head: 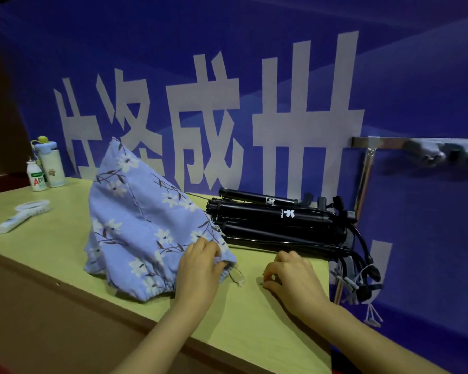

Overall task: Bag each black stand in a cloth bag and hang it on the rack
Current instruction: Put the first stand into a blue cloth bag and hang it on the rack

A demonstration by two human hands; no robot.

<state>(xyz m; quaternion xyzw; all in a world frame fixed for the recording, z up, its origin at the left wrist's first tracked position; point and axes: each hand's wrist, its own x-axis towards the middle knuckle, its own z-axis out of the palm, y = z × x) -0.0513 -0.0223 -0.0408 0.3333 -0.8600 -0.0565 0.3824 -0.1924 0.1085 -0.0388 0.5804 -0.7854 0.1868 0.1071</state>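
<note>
A left hand (200, 265) is gripping the gathered mouth of a peaked blue floral cloth bag (135, 211) on a pale wooden table (268, 327); whether the curled right hand (295, 279) is holding anything is unclear. Folded black stands (278, 220) are lying unbagged alongside, the metal rack (373, 143) waiting.

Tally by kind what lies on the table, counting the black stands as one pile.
cloth bag: 1
pile of black stands: 1
bottles: 2
handheld fan: 1
Total: 5
</note>
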